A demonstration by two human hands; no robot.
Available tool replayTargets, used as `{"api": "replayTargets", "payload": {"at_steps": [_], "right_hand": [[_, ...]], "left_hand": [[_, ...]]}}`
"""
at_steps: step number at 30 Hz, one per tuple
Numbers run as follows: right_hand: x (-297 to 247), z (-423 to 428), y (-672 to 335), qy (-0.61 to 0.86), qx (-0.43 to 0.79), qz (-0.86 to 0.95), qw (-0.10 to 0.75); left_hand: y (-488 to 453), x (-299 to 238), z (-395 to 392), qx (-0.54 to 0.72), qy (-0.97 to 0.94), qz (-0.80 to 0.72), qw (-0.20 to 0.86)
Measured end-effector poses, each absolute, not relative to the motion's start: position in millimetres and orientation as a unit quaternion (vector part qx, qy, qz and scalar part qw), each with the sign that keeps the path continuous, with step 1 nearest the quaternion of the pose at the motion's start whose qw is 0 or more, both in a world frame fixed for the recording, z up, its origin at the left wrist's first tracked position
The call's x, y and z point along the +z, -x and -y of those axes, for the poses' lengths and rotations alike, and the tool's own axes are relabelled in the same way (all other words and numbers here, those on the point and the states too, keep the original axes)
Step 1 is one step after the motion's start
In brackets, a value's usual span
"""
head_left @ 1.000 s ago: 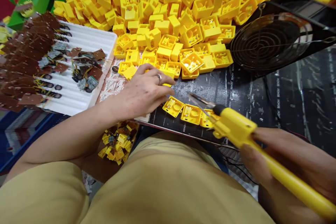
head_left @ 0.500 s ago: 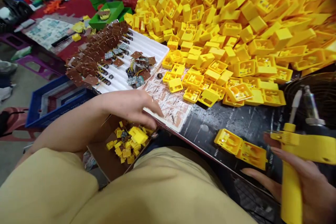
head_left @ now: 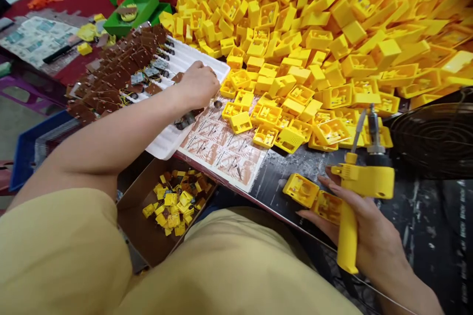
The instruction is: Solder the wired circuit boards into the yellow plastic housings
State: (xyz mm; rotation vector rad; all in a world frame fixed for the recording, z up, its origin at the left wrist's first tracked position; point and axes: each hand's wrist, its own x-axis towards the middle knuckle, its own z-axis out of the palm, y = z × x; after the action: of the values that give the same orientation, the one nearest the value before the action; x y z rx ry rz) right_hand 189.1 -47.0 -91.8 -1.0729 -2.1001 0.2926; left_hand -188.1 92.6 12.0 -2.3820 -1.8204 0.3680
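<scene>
My left hand [head_left: 197, 84] is over the small circuit boards on a white ridged foam tray [head_left: 170, 143]. Its fingers curl downward, and the hand hides their tips and whatever they grip. A brown circuit board [head_left: 155, 89] with wires lies just left of it. My right hand [head_left: 373, 226] is wrapped round a yellow soldering gun [head_left: 347, 236], whose metal tip points up and away. Between its thumb and fingers lies an opened yellow plastic case [head_left: 301, 190], its two halves side by side on the black tabletop, the right half partly covered.
A large heap of yellow cases [head_left: 281, 54] covers the back of the bench. Below the front edge stands a cardboard box [head_left: 136, 226] with small yellow units. A black round fan-like grille [head_left: 436, 133] is at the right, and a blue basket [head_left: 25, 147] at the left.
My left hand has moved from the bench's front edge up and away onto the boards. My right hand has brought the soldering gun left, closer around the opened case. The camera view has shifted somewhat.
</scene>
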Motion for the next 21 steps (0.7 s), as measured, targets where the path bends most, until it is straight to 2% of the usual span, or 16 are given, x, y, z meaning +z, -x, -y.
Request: {"api": "replayTargets", "payload": {"at_steps": [3, 7, 12, 15, 18, 21], "right_hand": [[-83, 47, -194, 0.393, 0.085, 0.844, 0.356], [-76, 44, -194, 0.379, 0.063, 0.85, 0.361], [-75, 48, -193, 0.388, 0.078, 0.826, 0.401], [-72, 57, -185, 0.397, 0.109, 0.79, 0.453], [-65, 62, -170, 0.417, 0.115, 0.757, 0.489], [-57, 62, -151, 0.424, 0.129, 0.761, 0.474]], "left_hand": [[189, 43, -85, 0.047, 0.759, 0.649, 0.017], [173, 68, -70, -0.149, 0.741, 0.639, -0.144], [129, 26, -51, -0.259, 0.629, 0.563, -0.469], [102, -5, -37, -0.305, 0.51, 0.523, -0.611], [79, -20, -22, -0.342, 0.403, 0.48, -0.7], [61, -25, -10, -0.359, 0.375, 0.451, -0.726]]}}
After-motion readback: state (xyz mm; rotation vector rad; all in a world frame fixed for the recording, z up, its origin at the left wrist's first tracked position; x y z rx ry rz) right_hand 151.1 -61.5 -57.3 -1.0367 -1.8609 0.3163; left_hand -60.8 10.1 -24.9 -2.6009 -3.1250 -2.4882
